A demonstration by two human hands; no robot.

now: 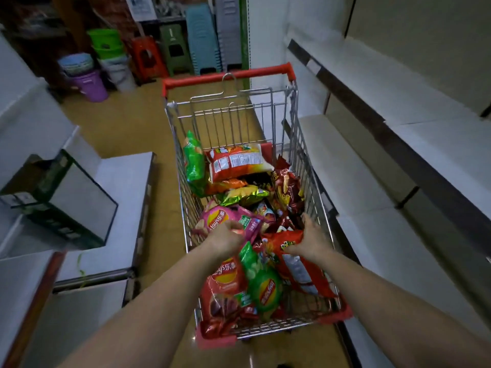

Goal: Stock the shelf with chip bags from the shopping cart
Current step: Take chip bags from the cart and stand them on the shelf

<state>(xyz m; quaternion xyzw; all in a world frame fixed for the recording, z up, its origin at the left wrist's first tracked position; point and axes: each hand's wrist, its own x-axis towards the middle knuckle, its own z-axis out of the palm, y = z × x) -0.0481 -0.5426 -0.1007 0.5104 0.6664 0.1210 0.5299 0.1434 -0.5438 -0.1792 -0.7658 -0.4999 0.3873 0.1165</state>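
Observation:
A wire shopping cart [297, 134] with a red handle stands in the aisle, full of several chip bags. My left hand [225, 236] is closed on the top edges of a red chip bag [225, 282] and a green chip bag [263, 282] at the cart's near end. A pink chip bag [218, 219] lies just beyond that hand. My right hand [310, 237] grips the upper end of an orange-red chip bag [300, 269] against the cart's right side. White shelves [372, 181] run along the right of the cart.
A white shelf unit [119, 197] on the left carries an open green-edged carton [66, 200]. Stacked plastic stools [172, 49] and buckets [90, 81] stand at the aisle's far end. Tan floor lies between cart and left shelving.

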